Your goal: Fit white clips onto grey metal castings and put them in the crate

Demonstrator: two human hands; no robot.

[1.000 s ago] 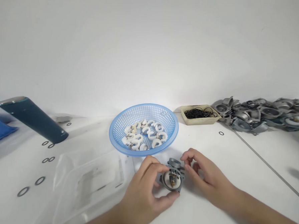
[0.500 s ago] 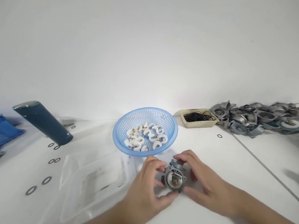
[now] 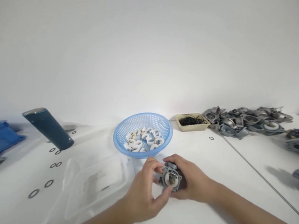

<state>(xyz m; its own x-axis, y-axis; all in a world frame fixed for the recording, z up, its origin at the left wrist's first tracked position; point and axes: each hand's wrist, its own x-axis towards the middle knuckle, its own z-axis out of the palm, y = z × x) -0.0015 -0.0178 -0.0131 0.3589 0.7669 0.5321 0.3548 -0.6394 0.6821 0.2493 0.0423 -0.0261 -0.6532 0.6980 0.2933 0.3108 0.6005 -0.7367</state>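
Note:
A grey metal carburetor (image 3: 176,182), its open face toward me, is held between my hands just above the white table. Inside it sit a white C-shaped float and a small brass piece. My right hand (image 3: 194,181) wraps around its right side, fingers over the top and thumb below. On the other side, my left hand (image 3: 145,188) has its thumb at the lower front edge near the brass piece and its fingertips at the left side. A blue basket (image 3: 118,142) with several white floats (image 3: 137,144) stands just beyond my hands.
A cream tray (image 3: 192,127) of black rubber rings stands beside a heap of metal carburetor parts (image 3: 250,119) on the right. Clear plastic trays (image 3: 72,188), flat black rings (image 3: 49,183), a leaning teal flask (image 3: 49,128) and a blue bin (image 3: 3,136) are on the left.
My right hand has closed more fully around the carburetor, which has shifted slightly left. My left thumb has moved up toward the brass piece. The camera view has turned a little to the right.

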